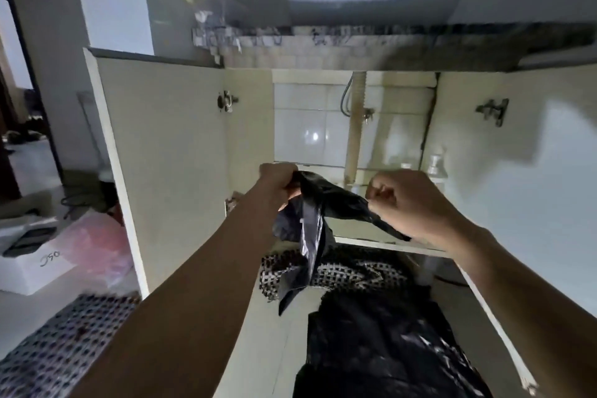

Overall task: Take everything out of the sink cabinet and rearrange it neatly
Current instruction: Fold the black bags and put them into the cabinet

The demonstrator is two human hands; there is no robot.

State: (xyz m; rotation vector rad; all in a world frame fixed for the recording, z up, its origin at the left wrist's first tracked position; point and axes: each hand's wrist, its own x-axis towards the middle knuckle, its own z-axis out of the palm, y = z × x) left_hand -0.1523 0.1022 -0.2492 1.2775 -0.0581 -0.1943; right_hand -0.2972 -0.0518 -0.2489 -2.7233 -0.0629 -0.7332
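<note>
Where hands (pixel 279 182) grip it, bag (pixel 326 200) hides.

White box (pixel 30 265) and perhaps a pink plastic bag (pixel 97 245) on the floor, left.

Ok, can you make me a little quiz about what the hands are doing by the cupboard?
1. True or false: both hands hold the black plastic bag.
2. Which cupboard door has a hinge showing: left door, right door, or both?
3. What runs down inside the cupboard, behind the bag?

Key:
1. True: left hand and right hand each keep a grip on it.
2. Both.
3. A pipe.
</note>
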